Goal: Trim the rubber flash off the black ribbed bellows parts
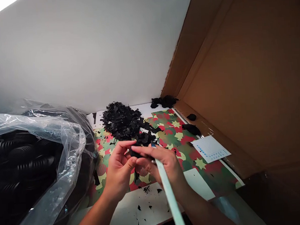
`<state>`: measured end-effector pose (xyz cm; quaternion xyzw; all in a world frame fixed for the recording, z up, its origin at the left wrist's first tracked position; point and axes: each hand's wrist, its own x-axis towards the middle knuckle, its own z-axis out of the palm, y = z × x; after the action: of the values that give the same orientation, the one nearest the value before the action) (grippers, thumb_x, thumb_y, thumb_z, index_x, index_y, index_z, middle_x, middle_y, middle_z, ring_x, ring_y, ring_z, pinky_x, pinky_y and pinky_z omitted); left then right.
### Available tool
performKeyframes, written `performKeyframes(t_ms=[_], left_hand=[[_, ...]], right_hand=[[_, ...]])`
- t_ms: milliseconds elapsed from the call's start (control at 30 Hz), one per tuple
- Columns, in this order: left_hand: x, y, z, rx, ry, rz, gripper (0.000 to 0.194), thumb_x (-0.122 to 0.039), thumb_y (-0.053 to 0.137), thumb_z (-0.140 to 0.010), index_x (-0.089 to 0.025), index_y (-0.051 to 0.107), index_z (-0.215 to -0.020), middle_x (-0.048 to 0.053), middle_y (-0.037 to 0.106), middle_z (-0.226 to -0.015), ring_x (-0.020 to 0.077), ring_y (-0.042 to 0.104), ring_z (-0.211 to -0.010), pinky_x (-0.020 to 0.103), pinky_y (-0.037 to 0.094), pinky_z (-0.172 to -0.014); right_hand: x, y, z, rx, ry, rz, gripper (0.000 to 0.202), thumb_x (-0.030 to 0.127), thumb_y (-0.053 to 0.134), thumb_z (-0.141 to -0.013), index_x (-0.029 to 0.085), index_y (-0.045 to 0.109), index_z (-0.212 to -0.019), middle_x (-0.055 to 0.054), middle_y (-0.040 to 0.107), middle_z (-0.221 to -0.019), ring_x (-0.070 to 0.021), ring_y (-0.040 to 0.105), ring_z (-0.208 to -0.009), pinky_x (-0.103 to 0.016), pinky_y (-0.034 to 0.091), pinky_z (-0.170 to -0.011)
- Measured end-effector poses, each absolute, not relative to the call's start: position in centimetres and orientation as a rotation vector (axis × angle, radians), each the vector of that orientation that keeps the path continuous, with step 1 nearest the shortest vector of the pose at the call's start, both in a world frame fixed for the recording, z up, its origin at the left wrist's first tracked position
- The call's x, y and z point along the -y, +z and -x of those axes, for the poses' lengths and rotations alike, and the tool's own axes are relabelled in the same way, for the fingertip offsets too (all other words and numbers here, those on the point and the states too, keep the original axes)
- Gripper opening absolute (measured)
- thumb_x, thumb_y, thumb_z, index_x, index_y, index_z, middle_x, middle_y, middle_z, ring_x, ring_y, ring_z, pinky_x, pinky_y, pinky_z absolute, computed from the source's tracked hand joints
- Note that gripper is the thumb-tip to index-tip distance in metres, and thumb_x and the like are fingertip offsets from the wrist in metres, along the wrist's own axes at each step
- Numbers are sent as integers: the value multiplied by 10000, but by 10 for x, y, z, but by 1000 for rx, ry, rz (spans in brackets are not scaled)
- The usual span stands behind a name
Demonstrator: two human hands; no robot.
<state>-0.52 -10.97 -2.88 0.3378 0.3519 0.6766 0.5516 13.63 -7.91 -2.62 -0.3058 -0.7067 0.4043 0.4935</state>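
Patterned sheet [185,159], lower centre of frame; left hand [119,169] pinching black piece [135,153], right hand [171,163] holding long pale stick [168,188].

This looks like a workshop, with a plastic bag [74,160] of black parts [28,150] beside heaped trimmings [121,122].

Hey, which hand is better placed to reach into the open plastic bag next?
Left, probably: your left hand is nearer the plastic bag, and a long pale strip crosses your right hand. Both hold a black piece.
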Motion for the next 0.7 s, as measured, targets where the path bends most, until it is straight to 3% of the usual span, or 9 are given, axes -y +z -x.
performKeyframes(t_ms=[100,233,367,500,700], left_hand=[[111,-26,6,-823,1558,-668,426,-308,978,-631,-200,774,-988,3,712,-832,95,652,-537,177,545,-478],[109,-22,15,-752,1625,-582,420,-368,950,-681,-191,804,-1033,29,731,-780,49,566,-500,129,463,-456],[108,-20,20,-687,1613,-558,420,-358,946,-691,-195,830,-1061,68,769,-809,40,549,-500,121,438,-460],[111,-21,17,-642,1522,-563,378,-354,904,-755,-207,831,-1096,76,775,-823,51,561,-495,134,451,-456],[111,-23,16,-611,1499,-578,347,-329,855,-815,-204,818,-1136,101,798,-904,66,590,-531,149,477,-491]], right_hand=[[81,-32,-133,1723,835,640,223,245,642,-974,259,811,-1118,-27,704,-800,-129,644,-629,-231,572,-570],[80,-38,-146,1625,686,660,170,167,628,-952,238,777,-909,-1,675,-694,-122,589,-556,-221,493,-477],[74,-42,-165,1524,583,862,360,347,574,-1017,213,587,-683,17,551,-581,-119,496,-515,-234,399,-461],[66,-45,-175,1538,613,1088,493,545,584,-986,224,483,-625,49,428,-513,-109,390,-458,-242,336,-440],[53,-65,-190,1800,579,1297,396,587,593,-939,222,679,-813,-47,714,-730,-210,642,-632,-295,464,-570]])
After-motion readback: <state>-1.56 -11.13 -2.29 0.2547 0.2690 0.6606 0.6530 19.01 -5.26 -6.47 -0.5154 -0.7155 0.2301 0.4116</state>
